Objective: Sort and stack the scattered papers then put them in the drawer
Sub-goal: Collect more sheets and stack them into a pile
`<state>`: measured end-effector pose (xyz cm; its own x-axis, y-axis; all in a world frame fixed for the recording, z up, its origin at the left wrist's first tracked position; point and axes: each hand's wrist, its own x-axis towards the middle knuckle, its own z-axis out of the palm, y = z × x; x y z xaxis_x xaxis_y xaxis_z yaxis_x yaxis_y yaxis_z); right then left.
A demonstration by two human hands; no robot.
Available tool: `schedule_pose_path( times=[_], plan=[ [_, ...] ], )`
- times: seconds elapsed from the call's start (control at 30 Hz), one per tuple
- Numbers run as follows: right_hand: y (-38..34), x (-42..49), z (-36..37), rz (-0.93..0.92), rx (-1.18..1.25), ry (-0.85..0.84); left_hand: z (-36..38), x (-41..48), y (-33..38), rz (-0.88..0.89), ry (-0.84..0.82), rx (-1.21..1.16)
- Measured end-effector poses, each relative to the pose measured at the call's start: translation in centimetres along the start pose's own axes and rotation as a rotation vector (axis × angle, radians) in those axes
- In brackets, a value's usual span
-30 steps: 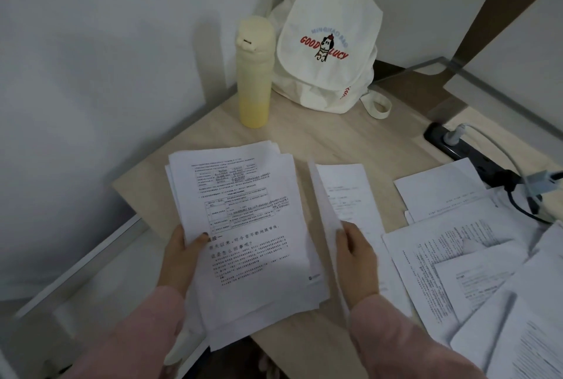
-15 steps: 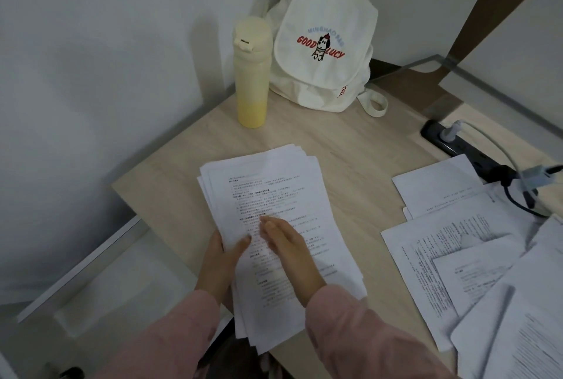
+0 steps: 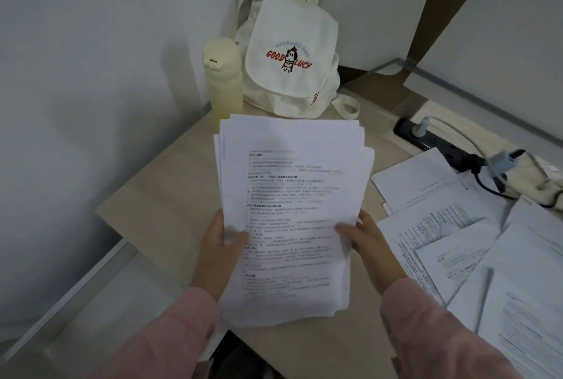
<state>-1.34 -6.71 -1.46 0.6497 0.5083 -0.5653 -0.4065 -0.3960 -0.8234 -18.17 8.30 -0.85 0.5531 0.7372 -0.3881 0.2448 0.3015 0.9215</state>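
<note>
On the flap of the cream canvas backpack [image 3: 291,58] I read "GOOD" and "LUCY" in red, either side of a small cartoon dog, with an arc of blue letters above that looks like "MINGHAO BAG". The stack of papers [image 3: 292,214] I hold carries printed lines too blurred to read, as do the scattered sheets [image 3: 475,244].

A home study corner or dormitory room is indicated. A light wooden desk [image 3: 170,193] is set against plain white walls. On the desk, a canvas backpack [image 3: 289,52], a drink bottle [image 3: 222,74], a power strip [image 3: 438,144] and printed papers [image 3: 457,226] are seen.
</note>
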Motion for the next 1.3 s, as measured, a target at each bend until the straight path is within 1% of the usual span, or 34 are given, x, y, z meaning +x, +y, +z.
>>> schedule_pose_path(
  times=[0.07,0.2,0.27,0.33,0.5,0.63,0.7,0.87,0.9,1.0,1.07,1.1,1.13,1.2,1.27,1.3],
  plan=[
    [-1.0,-0.8,-0.1,-0.084,0.010,0.042,0.3,0.1,1.5,0.045,0.010,-0.025],
    [-3.0,-2.5,-0.8,-0.300,0.080,0.200,1.0,0.4,3.9,0.185,0.005,-0.022],
    [-3.3,-3.2,-1.1,-0.363,0.093,0.240,1.4,0.6,4.4,0.232,0.009,-0.031],
    [-3.0,-3.5,-1.3,-0.374,0.108,0.259,1.8,0.8,4.6,0.255,0.008,-0.017],
    [-2.6,-3.4,-0.6,-0.337,0.125,0.290,2.9,1.1,4.1,0.260,-0.044,0.014],
    [-2.7,-4.2,-0.7,-0.447,0.180,0.358,3.1,0.5,4.4,0.324,-0.050,-0.025],
    [-2.3,-4.5,-1.0,-0.478,0.189,0.378,2.8,0.6,4.2,0.318,-0.039,-0.054],
    [-0.7,-4.0,-0.5,-0.274,0.156,0.357,3.2,1.4,2.1,0.211,-0.109,-0.012],
    [-0.4,-4.0,-0.4,-0.270,0.161,0.372,3.5,1.3,2.1,0.213,-0.112,-0.006],
    [-0.6,-4.6,-0.8,-0.351,0.197,0.417,3.7,0.7,2.8,0.257,-0.053,-0.033],
    [-0.6,-5.0,-1.4,-0.429,0.208,0.457,3.3,0.2,3.4,0.325,-0.058,-0.078],
    [-0.6,-5.0,-1.6,-0.460,0.198,0.480,3.3,0.3,3.6,0.330,-0.097,-0.049],
    [-0.6,-5.1,-1.7,-0.486,0.169,0.476,3.1,1.0,4.0,0.321,-0.143,-0.027],
    [-0.4,-4.8,-1.6,-0.479,0.092,0.401,3.0,3.0,3.2,0.168,-0.257,-0.029],
    [-0.3,-4.6,-1.4,-0.404,0.077,0.330,3.0,4.2,2.3,-0.013,-0.257,0.064],
    [-0.3,-4.4,-1.4,-0.358,0.101,0.318,3.4,3.4,2.5,-0.023,-0.206,0.085]
  ],
)
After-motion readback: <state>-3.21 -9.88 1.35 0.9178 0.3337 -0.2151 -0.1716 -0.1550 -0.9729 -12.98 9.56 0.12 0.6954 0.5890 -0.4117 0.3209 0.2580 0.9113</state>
